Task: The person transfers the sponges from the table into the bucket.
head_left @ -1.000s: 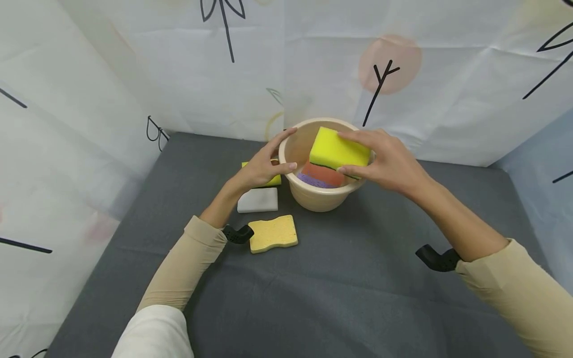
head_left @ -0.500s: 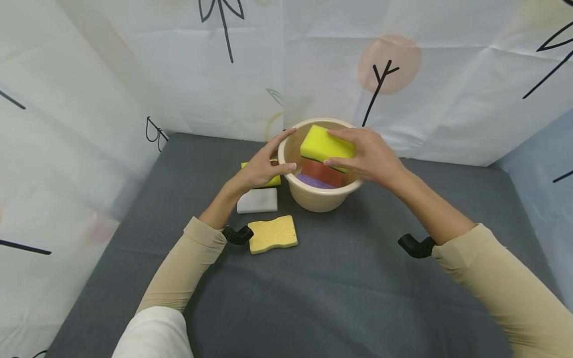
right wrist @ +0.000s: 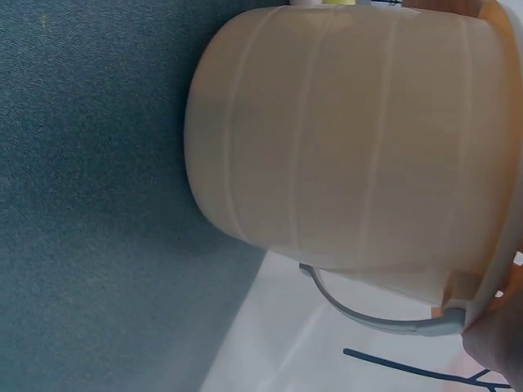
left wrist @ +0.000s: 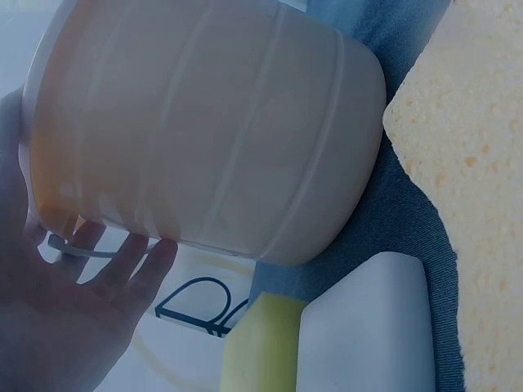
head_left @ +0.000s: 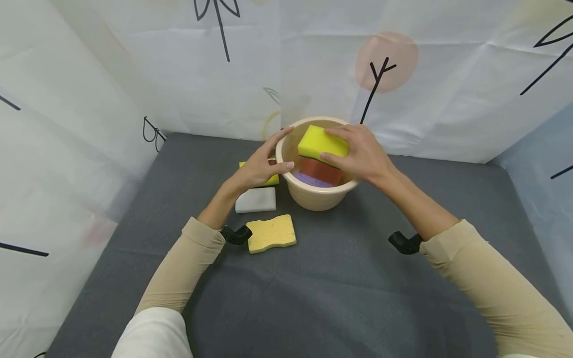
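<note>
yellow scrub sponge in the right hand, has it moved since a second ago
Yes, leftward: in the head view, the yellow scrub sponge now sits nearer the left side of the bucket, which has stayed put.

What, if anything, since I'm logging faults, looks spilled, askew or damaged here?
Nothing stands out. The beige bucket stands upright, the held yellow scouring sponge looks intact where visible, and the wavy sponge and white sponge lie flat on the dark cloth. No spill shows.
</note>
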A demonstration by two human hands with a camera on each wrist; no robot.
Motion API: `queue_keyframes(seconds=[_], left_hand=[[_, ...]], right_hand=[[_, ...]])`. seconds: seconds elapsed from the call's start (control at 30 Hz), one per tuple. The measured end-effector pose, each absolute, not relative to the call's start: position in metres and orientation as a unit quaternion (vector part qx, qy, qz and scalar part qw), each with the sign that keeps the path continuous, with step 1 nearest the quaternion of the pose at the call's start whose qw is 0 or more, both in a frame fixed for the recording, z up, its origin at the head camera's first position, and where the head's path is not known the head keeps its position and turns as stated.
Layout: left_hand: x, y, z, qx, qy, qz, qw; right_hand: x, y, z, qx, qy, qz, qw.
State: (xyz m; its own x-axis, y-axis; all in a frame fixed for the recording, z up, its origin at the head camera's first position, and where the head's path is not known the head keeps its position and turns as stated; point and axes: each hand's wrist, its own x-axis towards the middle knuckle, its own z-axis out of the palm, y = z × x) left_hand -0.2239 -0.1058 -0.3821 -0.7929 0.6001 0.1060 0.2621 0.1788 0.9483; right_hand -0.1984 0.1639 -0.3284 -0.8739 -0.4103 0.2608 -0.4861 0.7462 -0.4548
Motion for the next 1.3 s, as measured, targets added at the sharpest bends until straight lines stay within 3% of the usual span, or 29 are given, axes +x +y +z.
queue_keyframes(seconds=[0.5,1.03,1.3], left_hand=[[-0.224,-0.106,-0.381,0.273,0.759,0.572,0.147],[-0.223,-0.117,-0.378,0.292,0.769,0.553,0.137],[-0.222,-0.136,-0.384,0.210,0.810,0.543,0.071]], right_hand=[[-0.198,0.160,-0.336,0.259,-0.930,0.237,0.105],[-0.192,0.167,-0.334,0.254,-0.903,0.315,0.147],[-0.188,0.179,-0.329,0.234,-0.901,0.325,0.169]])
